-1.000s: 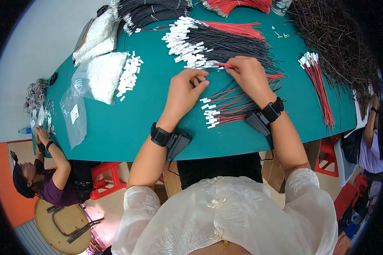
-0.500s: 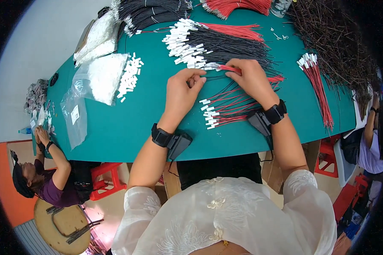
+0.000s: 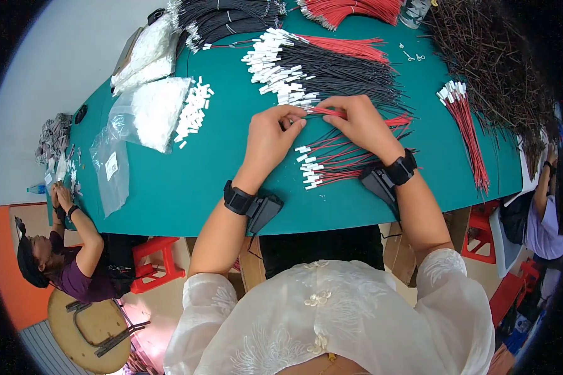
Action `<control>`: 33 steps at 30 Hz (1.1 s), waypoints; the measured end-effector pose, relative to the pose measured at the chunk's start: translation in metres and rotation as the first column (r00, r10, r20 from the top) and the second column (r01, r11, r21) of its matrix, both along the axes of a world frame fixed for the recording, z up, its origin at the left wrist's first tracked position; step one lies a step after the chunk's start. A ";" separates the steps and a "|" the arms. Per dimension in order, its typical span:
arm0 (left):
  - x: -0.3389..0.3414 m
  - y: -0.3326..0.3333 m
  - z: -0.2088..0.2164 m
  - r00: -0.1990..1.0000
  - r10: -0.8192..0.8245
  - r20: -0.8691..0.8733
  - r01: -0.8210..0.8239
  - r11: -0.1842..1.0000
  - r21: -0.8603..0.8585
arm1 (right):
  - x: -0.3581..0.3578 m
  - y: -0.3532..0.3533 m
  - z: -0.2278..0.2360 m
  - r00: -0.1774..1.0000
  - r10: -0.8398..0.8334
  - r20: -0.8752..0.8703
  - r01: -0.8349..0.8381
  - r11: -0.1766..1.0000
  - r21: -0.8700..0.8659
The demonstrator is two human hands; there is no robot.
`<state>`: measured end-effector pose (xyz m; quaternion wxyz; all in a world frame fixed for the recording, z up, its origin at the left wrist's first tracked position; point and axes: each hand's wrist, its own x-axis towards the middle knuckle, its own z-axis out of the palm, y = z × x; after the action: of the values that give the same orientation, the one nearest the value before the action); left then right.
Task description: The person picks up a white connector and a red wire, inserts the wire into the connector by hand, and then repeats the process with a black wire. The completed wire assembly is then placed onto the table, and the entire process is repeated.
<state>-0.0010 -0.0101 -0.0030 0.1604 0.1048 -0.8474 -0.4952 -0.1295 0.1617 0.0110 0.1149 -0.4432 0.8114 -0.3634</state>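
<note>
While pinching red wires [image 3: 331, 113] over the green tabletop [image 3: 231, 169] with thumb and fingers of the right hand [image 3: 361, 124], holding the left hand [image 3: 269, 132] just beside the wire ends, with thumb and fingertips close together; cannot tell if gripping anything. Working between a far heap of black and red wires [image 3: 350, 72] and a nearer row of white-tipped wires [image 3: 311, 169], with loose white connector housings [image 3: 195, 111] to the left and a separate red bundle [image 3: 470, 137] to the right
</note>
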 end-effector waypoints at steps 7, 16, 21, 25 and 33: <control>-0.003 0.004 0.001 0.999 0.004 -0.050 -0.013 0.982 -0.186 | 0.001 0.001 0.012 0.998 -0.038 0.054 0.037 0.999 0.026; -0.006 0.005 -0.004 0.994 0.042 -0.098 -0.071 0.948 -0.311 | 0.005 -0.003 -0.002 1.000 0.003 -0.015 -0.004 0.999 -0.032; -0.008 0.004 -0.003 0.996 0.031 -0.088 -0.062 0.926 -0.372 | 0.007 -0.002 -0.001 0.999 0.025 -0.029 -0.025 1.000 0.007; -0.006 0.004 0.001 0.997 0.058 -0.059 -0.076 0.921 -0.383 | 0.008 -0.002 0.005 0.994 -0.016 -0.109 0.020 0.999 0.038; 0.002 -0.007 0.003 0.994 0.103 -0.032 -0.108 0.918 -0.382 | 0.002 0.004 0.004 0.982 -0.085 -0.169 0.092 0.995 0.035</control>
<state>0.0009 -0.0167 0.0005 0.2088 0.1143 -0.9200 -0.3113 -0.1271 0.1656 0.0151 0.0394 -0.4330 0.8446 -0.3123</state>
